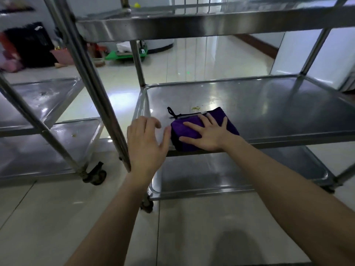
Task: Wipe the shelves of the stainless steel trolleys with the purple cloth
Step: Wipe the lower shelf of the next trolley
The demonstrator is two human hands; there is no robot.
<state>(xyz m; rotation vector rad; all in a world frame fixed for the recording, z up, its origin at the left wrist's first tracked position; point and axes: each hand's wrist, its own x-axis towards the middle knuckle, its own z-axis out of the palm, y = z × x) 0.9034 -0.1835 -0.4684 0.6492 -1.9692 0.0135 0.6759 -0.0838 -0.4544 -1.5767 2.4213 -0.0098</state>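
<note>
A folded purple cloth (184, 129) with a black hanging loop lies near the front left corner of the middle shelf (269, 104) of the right-hand stainless steel trolley. My right hand (208, 132) lies flat on the cloth with fingers spread, pressing it onto the shelf. My left hand (146, 143) hovers just left of the cloth at the shelf's front left corner, fingers relaxed and holding nothing. Yellowish crumbs (195, 108) lie on the shelf just behind the cloth.
A second steel trolley (44, 96) stands to the left, with specks on its shelves and a castor (95, 175) on the tiled floor. The top shelf (192, 24) of the right trolley spans overhead, its bottom shelf (240, 169) below. Bags and a green platform cart (124, 55) sit far back.
</note>
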